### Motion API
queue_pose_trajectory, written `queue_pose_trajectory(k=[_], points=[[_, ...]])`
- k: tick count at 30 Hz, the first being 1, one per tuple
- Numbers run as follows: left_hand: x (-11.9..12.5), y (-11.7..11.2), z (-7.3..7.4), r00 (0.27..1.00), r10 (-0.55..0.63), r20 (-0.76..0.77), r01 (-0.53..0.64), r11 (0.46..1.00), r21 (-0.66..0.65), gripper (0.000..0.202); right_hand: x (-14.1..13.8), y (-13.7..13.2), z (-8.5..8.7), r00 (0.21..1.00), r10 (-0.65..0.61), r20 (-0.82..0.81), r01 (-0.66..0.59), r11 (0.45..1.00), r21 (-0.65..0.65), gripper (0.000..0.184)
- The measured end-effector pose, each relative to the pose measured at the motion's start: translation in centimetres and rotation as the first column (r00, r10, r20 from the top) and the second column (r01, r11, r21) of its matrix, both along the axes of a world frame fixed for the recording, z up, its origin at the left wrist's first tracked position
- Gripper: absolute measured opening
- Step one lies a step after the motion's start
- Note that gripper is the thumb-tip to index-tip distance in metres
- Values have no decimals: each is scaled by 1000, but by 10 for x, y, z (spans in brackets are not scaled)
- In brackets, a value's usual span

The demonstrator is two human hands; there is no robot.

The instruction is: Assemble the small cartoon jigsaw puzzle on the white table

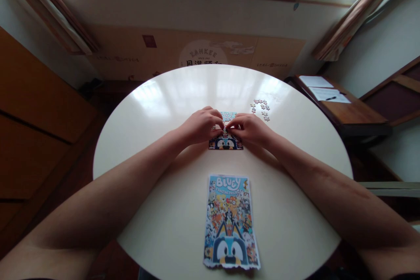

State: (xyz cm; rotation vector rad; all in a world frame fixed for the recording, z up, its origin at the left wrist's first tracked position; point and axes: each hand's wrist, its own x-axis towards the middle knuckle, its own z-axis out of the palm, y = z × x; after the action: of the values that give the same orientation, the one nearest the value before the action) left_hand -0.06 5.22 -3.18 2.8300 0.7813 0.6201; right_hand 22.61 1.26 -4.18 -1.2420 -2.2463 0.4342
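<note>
A partly assembled jigsaw puzzle (226,143) lies on the round white table (157,109), a blue cartoon dog's face along its near edge. Over its left side is my left hand (207,126), thumb and fingertips bent inward and touching the puzzle. From the right, my right hand (250,127) meets it with thumb and forefinger pinched at the puzzle's middle. Whatever sits between the fingertips is too small to make out. Nearer to me lies a torn-edged picture sheet (231,223) headed "BLUEY", showing the same dog face.
Several loose puzzle pieces (260,107) lie beyond my right hand. At the right, a wooden side table (357,109) carries papers (328,95) and a pen (331,98). A large cardboard panel (118,48) leans against the wall below the window.
</note>
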Motion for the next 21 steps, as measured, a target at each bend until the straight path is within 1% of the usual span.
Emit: queue_pose_trajectory(k=[5, 8, 11, 15, 18, 21], points=[[-1, 1, 0, 1000, -20, 20, 20, 1000, -12, 16, 0, 0, -1, 1000, -1, -9, 2, 1000, 11, 15], [-2, 3, -1, 999, -31, 22, 31, 1000, -2, 18, 1, 1, 0, 999, -26, -29, 27, 999, 45, 16], [-3, 4, -1, 999, -37, -9, 37, 999, 7, 23, 4, 2, 3, 994, -80, -68, 87, 990, 110, 17], [-3, 2, -1, 997, -43, -59, 42, 999, -9, 25, 11, 5, 6, 978, -147, -145, 174, 964, 201, 18], [-3, 2, -1, 997, -50, -53, 49, 999, -13, 25, 15, 7, 6, 962, -193, -194, 234, 947, 220, 19], [-3, 2, 1, 998, -42, -37, 41, 999, -12, 21, 18, 8, 8, 945, -235, -226, 288, 926, 242, 20]])
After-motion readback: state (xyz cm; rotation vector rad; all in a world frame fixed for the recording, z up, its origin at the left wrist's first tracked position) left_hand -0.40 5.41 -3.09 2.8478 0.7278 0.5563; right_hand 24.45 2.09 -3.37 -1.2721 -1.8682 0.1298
